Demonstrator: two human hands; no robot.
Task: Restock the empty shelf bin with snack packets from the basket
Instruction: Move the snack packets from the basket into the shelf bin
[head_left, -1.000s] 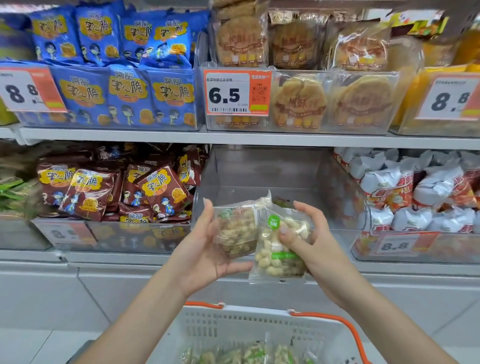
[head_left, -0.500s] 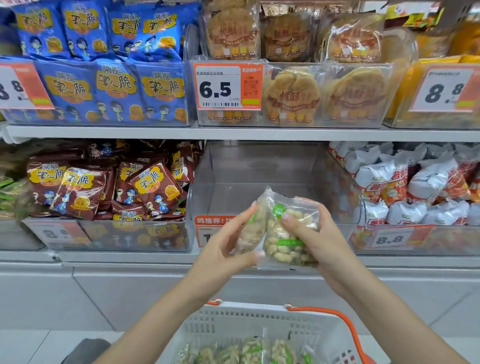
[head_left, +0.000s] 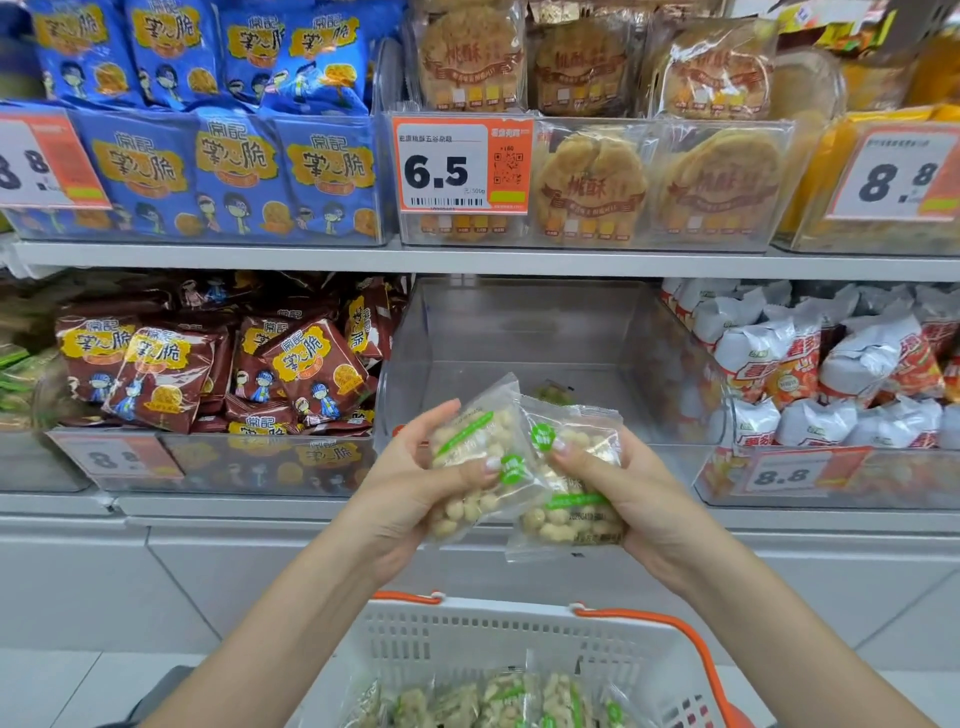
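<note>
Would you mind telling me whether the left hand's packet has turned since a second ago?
Yes. Against the clear bin behind it, the packet in the left hand has tilted: the left packet now overlaps the right hand's packet.

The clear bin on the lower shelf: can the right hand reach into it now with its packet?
Probably yes. The bin is open in front, right behind the right hand and its packet.

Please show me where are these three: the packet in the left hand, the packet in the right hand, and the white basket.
left-hand packet (head_left: 475, 457): head view, on its clear front.
right-hand packet (head_left: 574, 512): head view, on its lower front.
white basket (head_left: 467, 642): head view, on its slotted back wall.
</note>
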